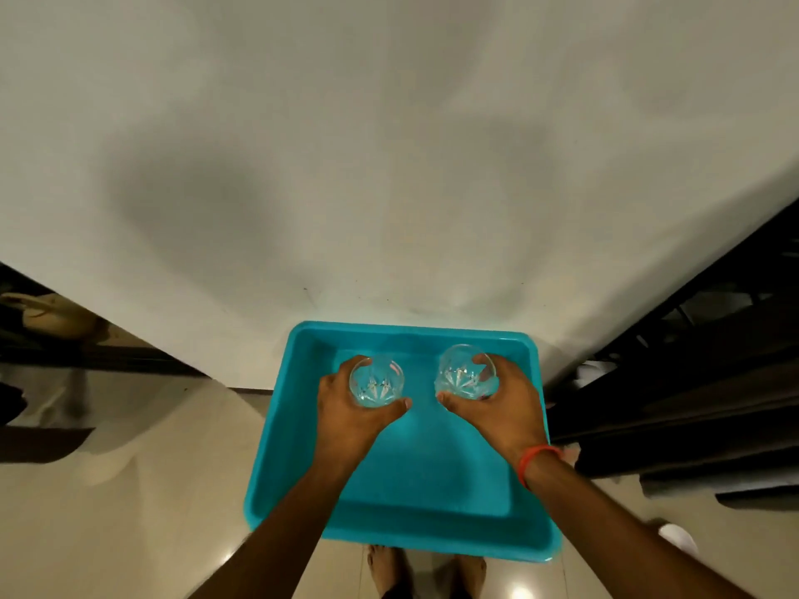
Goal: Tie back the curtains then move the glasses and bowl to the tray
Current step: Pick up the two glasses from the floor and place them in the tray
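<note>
- The tray [302, 425] looks like turquoise plastic, smooth, with a soft sheen along its rim and floor.
- The left glass [377, 381] is clear glass with a cut, star-like pattern at its base that catches bright glints.
- The right glass [467, 373] is the same clear, glossy glass with the same cut base.
- The bench [389, 166] is covered in off-white cloth, matt, with faint creases.
- The floor [151, 490] is pale tile, polished and reflective, with bright light spots.
- The wristband [534, 458] on the right wrist is orange-red, smooth, perhaps rubber or thread; I cannot tell which.
</note>
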